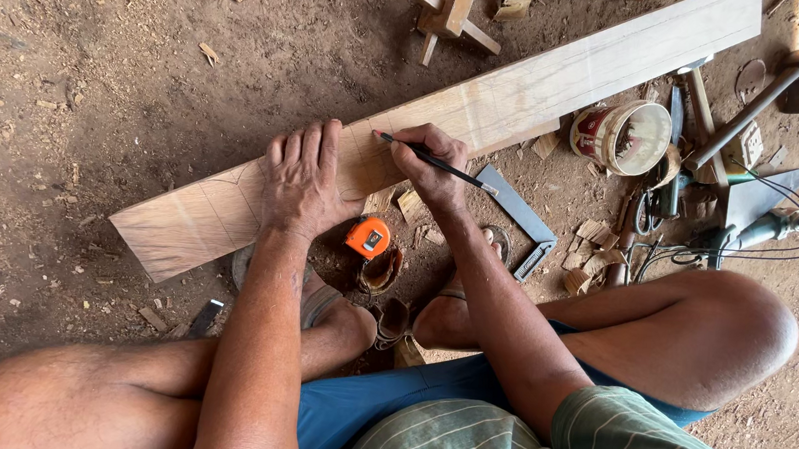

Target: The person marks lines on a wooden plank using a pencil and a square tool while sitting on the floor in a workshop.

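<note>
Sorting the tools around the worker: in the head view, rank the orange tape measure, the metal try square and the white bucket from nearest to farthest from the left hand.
From the left hand, flat on the plank:
1. Orange tape measure, just below and right of it.
2. Metal try square, beyond the right hand.
3. White bucket, far right among the tools.
</note>
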